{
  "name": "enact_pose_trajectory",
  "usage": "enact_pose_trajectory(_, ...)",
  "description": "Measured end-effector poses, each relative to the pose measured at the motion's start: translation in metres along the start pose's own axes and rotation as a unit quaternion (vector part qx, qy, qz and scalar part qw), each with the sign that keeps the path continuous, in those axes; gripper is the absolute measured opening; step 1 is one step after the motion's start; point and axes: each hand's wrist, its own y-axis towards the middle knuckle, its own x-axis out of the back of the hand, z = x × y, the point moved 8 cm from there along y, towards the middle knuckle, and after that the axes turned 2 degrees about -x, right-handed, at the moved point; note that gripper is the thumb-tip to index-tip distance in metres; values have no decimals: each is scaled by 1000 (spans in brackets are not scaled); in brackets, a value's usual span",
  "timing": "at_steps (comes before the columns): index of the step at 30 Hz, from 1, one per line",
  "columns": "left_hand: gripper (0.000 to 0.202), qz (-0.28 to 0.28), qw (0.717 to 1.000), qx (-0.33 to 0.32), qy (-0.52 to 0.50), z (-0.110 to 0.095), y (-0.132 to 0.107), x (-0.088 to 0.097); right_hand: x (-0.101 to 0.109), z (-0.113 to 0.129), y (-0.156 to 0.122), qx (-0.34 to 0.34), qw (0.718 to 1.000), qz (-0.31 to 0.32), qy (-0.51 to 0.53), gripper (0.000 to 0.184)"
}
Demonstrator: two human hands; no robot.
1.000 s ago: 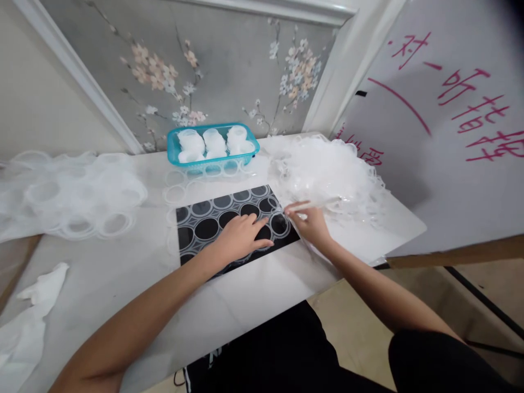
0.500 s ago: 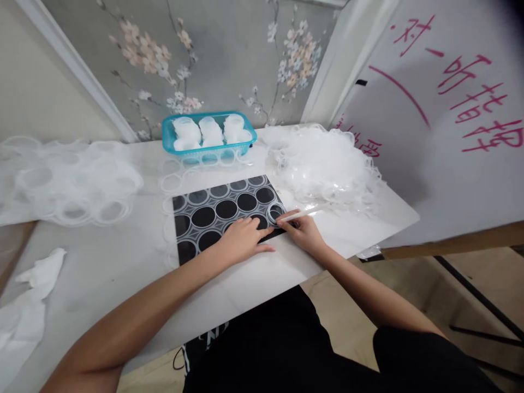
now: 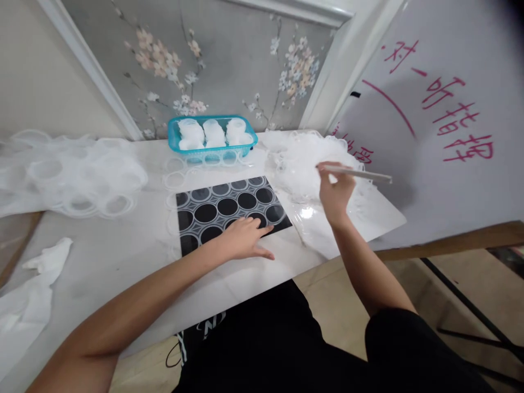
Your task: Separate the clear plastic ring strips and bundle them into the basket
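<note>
My left hand lies on the front edge of a black sheet printed with rows of ovals ringed in pale outlines. Its fingers are stretched out and thumb apart, pressing near the sheet's right side. Raised in front of the white heap, my right hand pinches a slim whitish pen-like stick, whose far end points right. Whether its fingertips also carry a clear ring cannot be made out. Behind that hand spreads a heap of translucent plastic rings.
A blue basket with stacks of white translucent discs stands at the back. Another mound of clear ringed film lies at left, with crumpled white tissue nearer me. A whiteboard with red writing leans beyond the table's right end.
My right hand has lifted off the sheet's right corner and moved right and up to the heap, still with the stick. The clear ring at that corner is gone. My left hand stays put.
</note>
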Motion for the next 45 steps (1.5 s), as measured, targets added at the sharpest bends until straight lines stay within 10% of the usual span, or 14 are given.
enact_pose_trajectory(5,75,-45,998,12,52,-1,-35,-5,-50,57,-87,11,948,285,141,17)
enact_pose_trajectory(10,70,-49,994,24,100,2,-50,-13,-76,67,-132,-20,903,382,198,14)
enact_pose_trajectory(23,68,-59,992,46,101,11,-47,-13,-73,58,-135,-30,910,365,196,13)
enact_pose_trajectory(32,80,-36,998,57,-10,20,-40,-12,-81,75,-129,216,899,378,-34,19)
enact_pose_trajectory(38,87,-27,997,64,-16,18,-44,-10,-57,31,-11,8,997,70,-8,29)
enact_pose_trajectory(45,73,-56,995,23,82,5,-79,-3,-93,108,-124,69,904,370,203,16)
